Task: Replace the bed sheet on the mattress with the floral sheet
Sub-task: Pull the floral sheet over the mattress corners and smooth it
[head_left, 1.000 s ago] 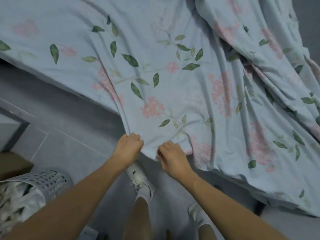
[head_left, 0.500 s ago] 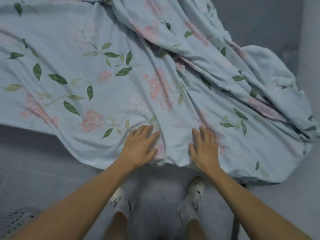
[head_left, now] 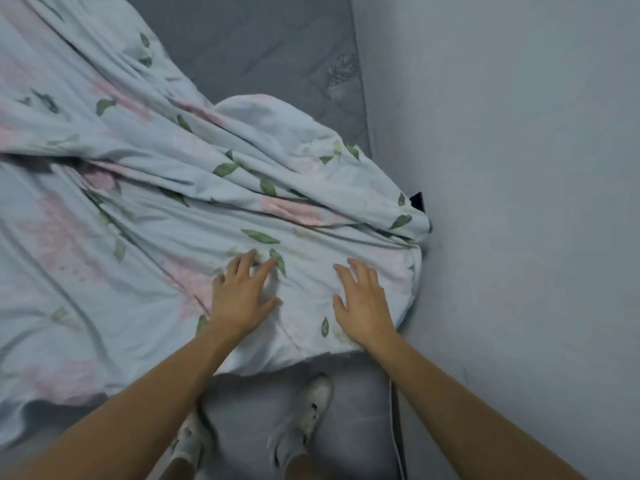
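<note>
From your head camera, the floral sheet (head_left: 145,209) lies rumpled over the mattress (head_left: 263,53), whose bare grey corner shows beyond it by the wall (head_left: 519,168). Your left hand (head_left: 239,299) and right hand (head_left: 363,306) both rest flat on the sheet, fingers spread, gripping nothing. The sheet's left side runs out of frame, and the mattress edge beneath your hands is hidden.

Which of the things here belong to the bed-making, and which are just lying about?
Part of the job:
floral sheet
mattress
left hand, flat on the sheet
right hand, flat on the sheet

Just there:
wall
cable on the floor
</note>
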The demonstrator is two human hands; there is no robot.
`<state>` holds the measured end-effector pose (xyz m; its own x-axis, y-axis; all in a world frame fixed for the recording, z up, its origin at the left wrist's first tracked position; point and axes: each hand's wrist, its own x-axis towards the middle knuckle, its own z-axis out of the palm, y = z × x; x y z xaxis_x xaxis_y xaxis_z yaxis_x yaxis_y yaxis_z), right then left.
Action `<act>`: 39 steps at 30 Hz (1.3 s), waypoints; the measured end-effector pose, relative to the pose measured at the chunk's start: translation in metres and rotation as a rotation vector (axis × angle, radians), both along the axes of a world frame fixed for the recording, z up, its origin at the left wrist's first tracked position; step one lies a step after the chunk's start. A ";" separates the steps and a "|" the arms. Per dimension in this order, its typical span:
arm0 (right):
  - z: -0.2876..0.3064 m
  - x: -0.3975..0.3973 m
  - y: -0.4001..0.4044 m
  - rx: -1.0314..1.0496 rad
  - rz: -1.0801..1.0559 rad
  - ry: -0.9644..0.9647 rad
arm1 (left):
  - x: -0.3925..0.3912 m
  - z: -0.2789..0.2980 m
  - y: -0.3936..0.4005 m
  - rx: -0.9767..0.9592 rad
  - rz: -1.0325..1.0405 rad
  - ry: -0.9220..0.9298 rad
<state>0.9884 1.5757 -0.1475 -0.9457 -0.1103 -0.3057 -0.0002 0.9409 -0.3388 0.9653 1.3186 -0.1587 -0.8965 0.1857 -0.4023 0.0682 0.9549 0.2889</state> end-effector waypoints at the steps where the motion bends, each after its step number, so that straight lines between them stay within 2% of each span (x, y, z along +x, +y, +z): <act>1: 0.003 -0.019 0.010 -0.001 -0.006 0.034 | -0.014 0.000 0.012 0.004 0.008 0.013; 9: 0.019 -0.176 0.026 -0.120 -0.014 0.349 | -0.135 0.008 0.049 -0.054 0.074 0.190; 11: 0.015 -0.213 0.020 -0.160 -0.032 0.298 | -0.159 0.011 0.043 -0.058 0.113 0.272; 15: 0.005 -0.275 0.008 -0.124 -0.063 0.035 | -0.210 0.021 0.024 -0.055 0.152 0.370; 18: -0.001 -0.302 0.002 -0.114 -0.054 -0.106 | -0.255 0.027 0.012 -0.048 0.111 0.265; 21: -0.006 -0.314 0.000 -0.229 -0.024 -0.181 | -0.299 0.029 0.002 -0.060 -0.005 0.090; 26: -0.008 -0.295 0.013 -0.239 0.295 -0.039 | -0.316 0.036 -0.007 -0.207 -0.106 -0.093; 28: -0.003 -0.285 0.021 -0.274 0.354 -0.088 | -0.303 0.041 -0.006 -0.247 -0.147 -0.176; 30: 0.004 -0.282 0.028 -0.260 0.336 -0.228 | -0.291 0.047 -0.009 -0.144 -0.108 -0.314; 32: 0.011 -0.289 0.029 -0.307 0.229 -0.377 | -0.289 0.058 -0.012 0.078 0.048 -0.426; 34: 0.015 -0.304 0.024 -0.371 0.062 -0.444 | -0.297 0.059 -0.012 0.237 0.252 -0.378; 36: 0.009 -0.322 0.017 -0.341 -0.016 -0.470 | -0.314 0.054 -0.009 0.152 0.363 -0.324; 39: 0.003 -0.336 0.006 -0.192 0.083 -0.662 | -0.330 0.042 0.001 -0.185 0.245 -0.399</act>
<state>0.6525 1.5814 -0.1446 -0.5526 -0.2845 -0.7834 0.1944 0.8700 -0.4530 0.6349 1.3195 -0.1163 -0.6743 -0.1176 -0.7290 -0.2456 0.9668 0.0712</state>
